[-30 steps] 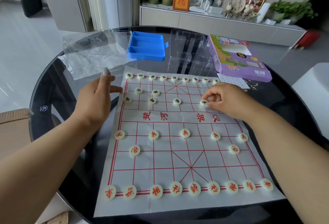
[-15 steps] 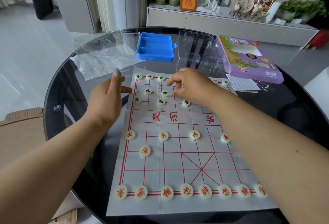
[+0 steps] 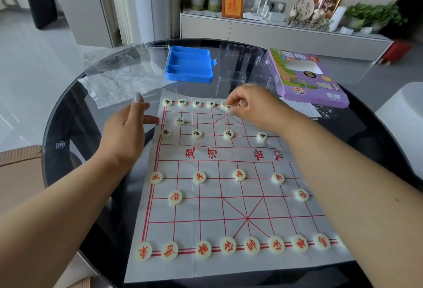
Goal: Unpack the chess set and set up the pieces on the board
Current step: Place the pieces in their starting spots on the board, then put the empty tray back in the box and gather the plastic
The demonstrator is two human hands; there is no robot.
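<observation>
The right hand [image 3: 249, 104] reached across to the far row of the board [image 3: 229, 200], its grip pinched on a pale piece [image 3: 228, 107] at the middle of that row, right on the palace lines. The right forearm crossed the right side of the board and hid the squares beneath it. The left hand [image 3: 128, 132] hovered at the board's far-left edge, fingers straight and apart, gripping nothing, its fingertips just beside the corner. Black-lettered pieces [image 3: 196, 133] sat along the far rows, red-lettered pieces [image 3: 239, 175] along the near ones, with a full line at the near edge. On the round dark glass desk [image 3: 68, 127], beyond the board, lay a blue tray [image 3: 190, 64], crinkled clear plastic wrap [image 3: 119, 74] to its left, a clear lid [image 3: 240, 65] to its right, and a purple box [image 3: 306, 79] farther right, with a paper leaflet [image 3: 302, 109] just beside the box.
</observation>
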